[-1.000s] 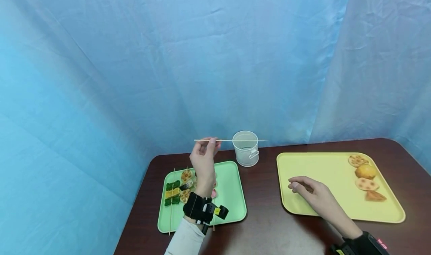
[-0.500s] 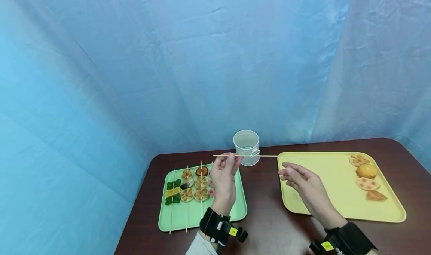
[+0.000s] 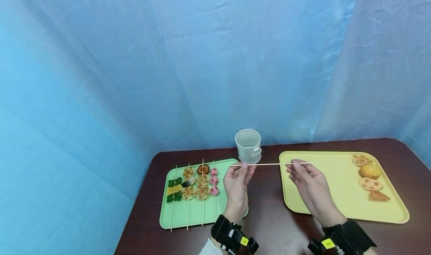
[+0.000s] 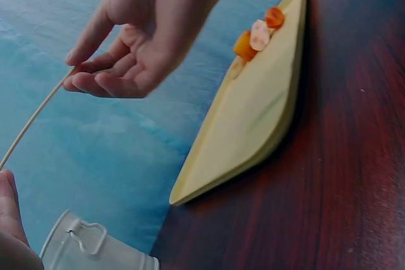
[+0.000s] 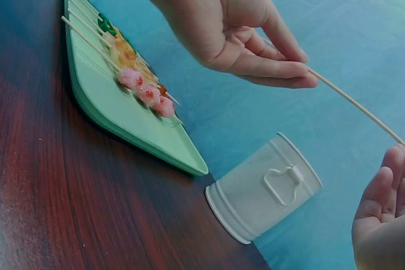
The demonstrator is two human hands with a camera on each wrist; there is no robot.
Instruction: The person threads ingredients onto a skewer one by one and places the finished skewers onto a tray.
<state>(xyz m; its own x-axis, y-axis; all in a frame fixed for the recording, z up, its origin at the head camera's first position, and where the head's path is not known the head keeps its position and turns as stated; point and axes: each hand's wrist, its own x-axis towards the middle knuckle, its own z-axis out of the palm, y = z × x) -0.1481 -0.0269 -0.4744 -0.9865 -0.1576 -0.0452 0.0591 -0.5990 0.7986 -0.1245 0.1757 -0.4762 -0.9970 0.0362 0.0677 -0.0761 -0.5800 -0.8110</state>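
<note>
A thin bare wooden skewer point(image 3: 269, 164) is held level between both hands, above the table between the two trays. My left hand point(image 3: 237, 193) pinches it near its left end between thumb and fingers. Toward the other end, my right hand point(image 3: 312, 191) also pinches it, over the left part of the yellow tray point(image 3: 313, 199). In the left wrist view the right hand's thumb and fingertips meet on the skewer point(image 4: 35, 115). On the yellow tray's right side lie a lotus root slice point(image 3: 361, 160), a rounded yellow piece point(image 3: 369, 171), a pale holed slice point(image 3: 370, 184) and a brown triangular piece point(image 3: 379, 196).
At the left, a green tray point(image 3: 232, 206) holds several loaded skewers, with green and yellow pieces point(image 3: 174, 189), lotus root slices point(image 3: 202, 192) and pink balls point(image 3: 214, 181). A small white bucket point(image 3: 248, 144) stands behind the left hand. A blue curtain point(image 3: 215, 60) hangs behind the table.
My left hand has carried the skewer right and toward me, away from above the green tray and bucket. My right hand, earlier apart from the skewer, now pinches it.
</note>
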